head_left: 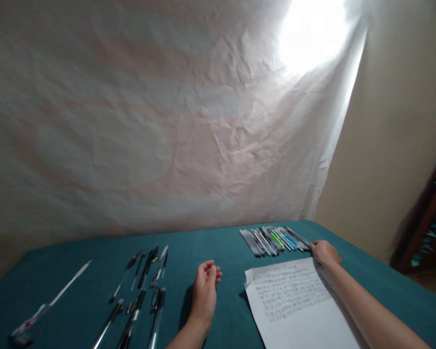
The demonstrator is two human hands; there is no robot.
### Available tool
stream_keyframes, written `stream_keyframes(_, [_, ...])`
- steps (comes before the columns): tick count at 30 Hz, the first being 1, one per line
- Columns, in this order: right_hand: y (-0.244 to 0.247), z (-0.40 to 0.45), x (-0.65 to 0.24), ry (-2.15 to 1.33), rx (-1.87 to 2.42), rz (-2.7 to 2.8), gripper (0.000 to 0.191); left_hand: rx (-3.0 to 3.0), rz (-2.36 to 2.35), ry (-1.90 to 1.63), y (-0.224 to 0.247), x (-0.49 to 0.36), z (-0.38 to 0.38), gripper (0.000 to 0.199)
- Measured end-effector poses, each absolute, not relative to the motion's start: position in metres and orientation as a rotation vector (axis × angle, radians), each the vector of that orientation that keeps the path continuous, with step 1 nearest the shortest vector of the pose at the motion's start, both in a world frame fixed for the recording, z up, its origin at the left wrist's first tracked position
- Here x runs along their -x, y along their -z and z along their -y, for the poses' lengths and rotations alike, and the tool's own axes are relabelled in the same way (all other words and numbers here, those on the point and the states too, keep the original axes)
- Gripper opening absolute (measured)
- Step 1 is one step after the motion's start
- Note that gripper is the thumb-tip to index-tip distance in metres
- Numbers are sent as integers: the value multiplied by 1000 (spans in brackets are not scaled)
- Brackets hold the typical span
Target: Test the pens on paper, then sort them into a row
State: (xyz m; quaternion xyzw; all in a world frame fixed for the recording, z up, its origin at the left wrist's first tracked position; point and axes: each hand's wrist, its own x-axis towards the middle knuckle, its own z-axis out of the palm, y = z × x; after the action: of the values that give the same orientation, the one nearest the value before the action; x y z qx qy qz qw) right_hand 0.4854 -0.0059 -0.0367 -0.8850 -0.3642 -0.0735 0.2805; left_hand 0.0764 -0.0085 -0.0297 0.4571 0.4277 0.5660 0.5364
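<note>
Teal cloth (225,249): under paper (298,300), all round it.
Pen row (276,239): just behind paper, incl. green & blue.
R hand (325,253): at paper's far R corner, fingers by row's end pen; can't tell if gripped or only touched.
R forearm (378,305): along paper's R edge, blocks view of cloth there.
L hand (205,293): L of paper, loosely curled, released.
Loose pens (146,269): L of paper, past L hand.
Pale sheet (189,145): hangs behind paper.

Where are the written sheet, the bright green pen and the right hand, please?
Written sheet (298,299), head view: lower lines of its writing.
Bright green pen (276,239), head view: middle of its green part.
Right hand (326,252), head view: back of the hand.
</note>
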Motion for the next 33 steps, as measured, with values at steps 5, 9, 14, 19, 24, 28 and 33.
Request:
stream_keyframes(5, [40, 6, -484, 81, 2410, 981, 25, -1098, -1015, -1334, 30, -77, 9, 36])
stream_keyframes(9, [28, 10, -473, 129, 2346, 1038, 33, -1130, -1019, -1323, 33, -76, 7, 35])
stream_keyframes(14, [5, -3, -422, 180, 2097, 1302, 34, -1129, -1011, -1329, 35, -76, 7, 36])
stream_keyframes(19, [-8, -2, -311, -14, 1657, 1721, 28, -1127, -987, -1332, 36, -74, 12, 34])
stream_keyframes(24, [-10, 33, -209, -325, 1305, 2006, 21, -1232, -1046, -1313, 35, -67, 3, 29])
stream_keyframes(28, [0, 54, -169, -411, 1271, 2064, 19, -1396, -1127, -1314, 29, -51, -16, 18])
stream_keyframes(33, [19, 61, -158, -467, 1230, 2057, 20, -1667, -1269, -1289, 18, -9, -38, 15])
